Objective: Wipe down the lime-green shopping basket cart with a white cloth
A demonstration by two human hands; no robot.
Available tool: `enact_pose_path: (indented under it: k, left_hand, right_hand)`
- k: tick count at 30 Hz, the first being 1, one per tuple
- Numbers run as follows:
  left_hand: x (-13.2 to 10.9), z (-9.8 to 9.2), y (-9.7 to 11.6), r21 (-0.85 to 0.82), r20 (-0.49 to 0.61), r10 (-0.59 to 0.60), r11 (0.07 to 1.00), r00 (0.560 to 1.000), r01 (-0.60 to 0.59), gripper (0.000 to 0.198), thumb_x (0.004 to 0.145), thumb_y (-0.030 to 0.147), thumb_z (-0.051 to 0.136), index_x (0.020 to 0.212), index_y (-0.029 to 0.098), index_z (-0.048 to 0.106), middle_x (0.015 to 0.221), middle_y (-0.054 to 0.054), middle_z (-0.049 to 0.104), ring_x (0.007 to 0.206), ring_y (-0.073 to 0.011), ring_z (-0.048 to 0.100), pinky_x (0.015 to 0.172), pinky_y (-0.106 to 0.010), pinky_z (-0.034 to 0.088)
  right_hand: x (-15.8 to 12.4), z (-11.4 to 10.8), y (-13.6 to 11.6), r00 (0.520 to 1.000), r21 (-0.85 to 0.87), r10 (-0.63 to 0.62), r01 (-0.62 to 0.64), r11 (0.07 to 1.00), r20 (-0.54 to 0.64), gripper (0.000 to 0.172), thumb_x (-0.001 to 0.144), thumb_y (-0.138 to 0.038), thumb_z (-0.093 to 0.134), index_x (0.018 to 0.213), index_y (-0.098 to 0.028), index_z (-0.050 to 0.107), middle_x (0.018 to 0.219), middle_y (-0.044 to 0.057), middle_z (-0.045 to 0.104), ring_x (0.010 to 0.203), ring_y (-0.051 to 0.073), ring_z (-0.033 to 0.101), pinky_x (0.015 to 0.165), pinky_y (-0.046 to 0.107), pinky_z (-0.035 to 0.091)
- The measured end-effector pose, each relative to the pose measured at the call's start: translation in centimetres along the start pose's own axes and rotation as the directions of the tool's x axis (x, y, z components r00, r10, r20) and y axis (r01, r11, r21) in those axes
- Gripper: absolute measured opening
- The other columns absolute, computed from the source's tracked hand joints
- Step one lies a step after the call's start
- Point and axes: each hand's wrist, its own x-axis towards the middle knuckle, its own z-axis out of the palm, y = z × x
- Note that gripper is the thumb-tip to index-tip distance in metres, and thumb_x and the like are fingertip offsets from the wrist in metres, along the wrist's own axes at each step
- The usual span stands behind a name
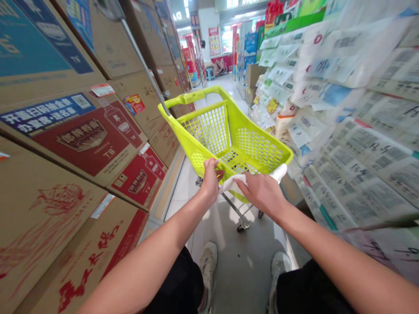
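A lime-green plastic shopping cart (262,150) stands in the aisle just ahead of me, its basket holding nothing that I can see. My left hand (210,181) is closed round the near rim of the cart. My right hand (262,192) presses a white cloth (252,179) flat along the same rim, fingers stretched over it. The cloth runs from my left hand to the cart's right corner. My two shoes (209,261) show on the grey floor below.
Stacked cardboard cartons (81,144) wall the left side. Packs of tissue in printed wrap (353,131) fill the shelves on the right. A metal pole (144,65) leans over the cartons. The aisle runs on to more displays and a blue stool (210,73).
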Motion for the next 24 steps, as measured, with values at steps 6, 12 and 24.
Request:
enact_pose_path:
  k: [6,12,24]
  left_hand:
    - [1.1,-1.9,2.6,0.366,0.228,-0.130,0.930,0.965,0.039,0.032,0.073,0.045,0.065,0.092,0.020,0.071,0.105,-0.004,0.070,0.078,-0.0153,0.061,0.070,-0.026,0.047]
    - [1.1,-2.8,4.0,0.535,0.299,-0.138,0.844,0.944,-0.046,0.041,0.081,0.056,0.065,0.099,0.020,0.076,0.122,-0.008,0.074,0.101,-0.0222,0.068,0.083,-0.031,0.048]
    - [-0.9,0.7,0.4,0.206,0.578,-0.139,0.978,0.804,0.022,0.047,0.069,0.057,0.089,0.085,0.017,0.069,0.062,0.006,0.052,0.054,-0.0064,0.043,0.056,-0.022,0.034]
  right_hand:
    - [2.1,0.9,2.5,0.983,0.290,0.033,0.021,0.957,-0.181,0.048,0.108,-0.044,0.041,0.147,-0.018,0.052,0.108,0.015,0.079,0.094,0.034,0.077,0.078,0.040,0.054]
    - [4.2,2.4,4.9,0.890,0.504,-0.165,0.385,0.773,-0.426,0.065,0.102,-0.044,0.057,0.159,-0.022,0.035,0.142,0.017,0.066,0.129,0.032,0.066,0.104,0.050,0.054]
    - [3.8,1.7,5.6,0.832,0.413,-0.293,0.502,0.760,-0.471,0.062,0.104,-0.049,0.050,0.158,-0.022,0.036,0.150,0.019,0.058,0.139,0.033,0.057,0.115,0.056,0.046]
